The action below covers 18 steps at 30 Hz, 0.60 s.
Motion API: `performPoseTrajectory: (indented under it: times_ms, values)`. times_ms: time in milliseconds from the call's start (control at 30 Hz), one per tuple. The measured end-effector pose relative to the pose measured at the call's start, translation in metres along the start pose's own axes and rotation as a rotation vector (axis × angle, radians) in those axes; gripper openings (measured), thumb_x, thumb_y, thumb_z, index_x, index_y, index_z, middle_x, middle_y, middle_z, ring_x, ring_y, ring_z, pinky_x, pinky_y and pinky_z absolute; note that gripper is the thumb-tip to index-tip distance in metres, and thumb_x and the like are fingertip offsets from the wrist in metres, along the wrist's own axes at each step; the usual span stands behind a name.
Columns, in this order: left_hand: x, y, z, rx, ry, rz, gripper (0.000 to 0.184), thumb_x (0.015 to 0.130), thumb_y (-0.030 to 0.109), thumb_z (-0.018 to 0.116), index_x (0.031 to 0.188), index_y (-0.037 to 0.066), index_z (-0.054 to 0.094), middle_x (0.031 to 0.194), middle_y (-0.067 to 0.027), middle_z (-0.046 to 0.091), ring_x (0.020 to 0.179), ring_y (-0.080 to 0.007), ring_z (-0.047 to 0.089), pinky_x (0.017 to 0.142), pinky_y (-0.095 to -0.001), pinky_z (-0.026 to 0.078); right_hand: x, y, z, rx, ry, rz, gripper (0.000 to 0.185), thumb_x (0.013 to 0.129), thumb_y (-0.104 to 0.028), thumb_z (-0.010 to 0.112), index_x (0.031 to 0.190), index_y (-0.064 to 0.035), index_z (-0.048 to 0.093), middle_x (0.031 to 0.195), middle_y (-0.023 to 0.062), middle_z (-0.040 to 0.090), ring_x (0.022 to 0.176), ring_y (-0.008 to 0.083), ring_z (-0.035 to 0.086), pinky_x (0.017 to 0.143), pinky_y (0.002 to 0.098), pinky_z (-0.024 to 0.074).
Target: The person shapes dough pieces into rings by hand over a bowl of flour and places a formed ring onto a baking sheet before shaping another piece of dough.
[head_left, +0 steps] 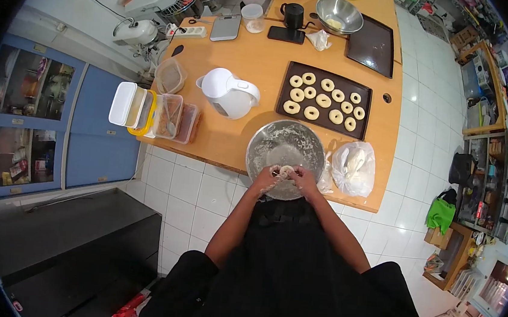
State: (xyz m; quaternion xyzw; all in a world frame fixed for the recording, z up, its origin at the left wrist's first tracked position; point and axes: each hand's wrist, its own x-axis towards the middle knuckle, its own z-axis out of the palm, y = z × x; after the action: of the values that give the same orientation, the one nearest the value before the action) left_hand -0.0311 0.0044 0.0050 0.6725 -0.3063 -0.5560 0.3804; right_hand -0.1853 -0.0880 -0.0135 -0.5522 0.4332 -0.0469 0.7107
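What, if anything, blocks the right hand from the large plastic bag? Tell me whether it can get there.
Likely yes: the bag sits just right of the near bowl, close to the right hand. The bowl's rim looks easy to clear, though that hand is busy with dough.

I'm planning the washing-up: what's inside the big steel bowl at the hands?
The steel bowl has pale, floury residue on its inner wall. The left hand and right hand hold dough over its near side, hiding what lies beneath them.
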Motion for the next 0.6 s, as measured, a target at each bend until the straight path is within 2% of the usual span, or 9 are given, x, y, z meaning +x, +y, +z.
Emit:
performPoseTrajectory:
  times_ms: [200,300,400,533,600]
  values:
    - [-0.001,0.008,0.006,-0.237,0.019,-0.206,0.037,0.086,0.031,0.062,0.111,0.004,0.057,0.098,-0.004,0.063,0.085,-0.0123,0.059,0.07,-0.0277,0.046,-0.002,-0.004,0.004,0.165,0.031,0.086,0.028,0.089,-0.032,0.059,0.101,-0.0059,0.06,0.09,0.0024,0.063,0.083,0.0118,0.059,0.068,0.0276,0.0443]
    - [-0.003,0.006,0.008,-0.247,0.032,-0.138,0.037,0.087,0.031,0.061,0.112,0.004,0.058,0.1,-0.0045,0.062,0.084,-0.0127,0.058,0.069,-0.0279,0.047,-0.007,-0.012,0.004,0.185,0.015,0.084,0.029,0.089,-0.032,0.059,0.102,-0.0058,0.06,0.09,0.0025,0.063,0.083,0.0115,0.058,0.067,0.0276,0.0436]
    - [-0.002,0.006,0.005,-0.115,-0.003,-0.111,0.037,0.088,0.03,0.061,0.113,0.004,0.057,0.101,-0.0048,0.062,0.084,-0.013,0.058,0.069,-0.0277,0.047,-0.006,-0.013,0.003,0.118,0.02,0.075,0.03,0.089,-0.032,0.06,0.103,-0.0056,0.061,0.09,0.0023,0.063,0.082,0.0109,0.057,0.066,0.027,0.0429]
    - [0.0,0.005,0.003,-0.142,-0.01,-0.155,0.039,0.087,0.03,0.06,0.114,0.002,0.057,0.1,-0.0054,0.062,0.083,-0.0133,0.058,0.069,-0.0275,0.047,0.0,-0.004,0.001,0.069,0.044,0.002,0.03,0.089,-0.031,0.057,0.099,-0.0029,0.063,0.089,0.0055,0.064,0.084,0.0139,0.059,0.068,0.0284,0.0446]
    - [0.001,0.003,0.003,-0.133,0.0,-0.192,0.039,0.087,0.031,0.061,0.112,0.001,0.057,0.098,-0.0053,0.062,0.082,-0.013,0.058,0.068,-0.0273,0.047,-0.001,-0.003,-0.001,0.084,0.022,0.05,0.03,0.088,-0.032,0.059,0.101,-0.0044,0.062,0.09,0.0031,0.063,0.081,0.0111,0.057,0.066,0.0265,0.043]
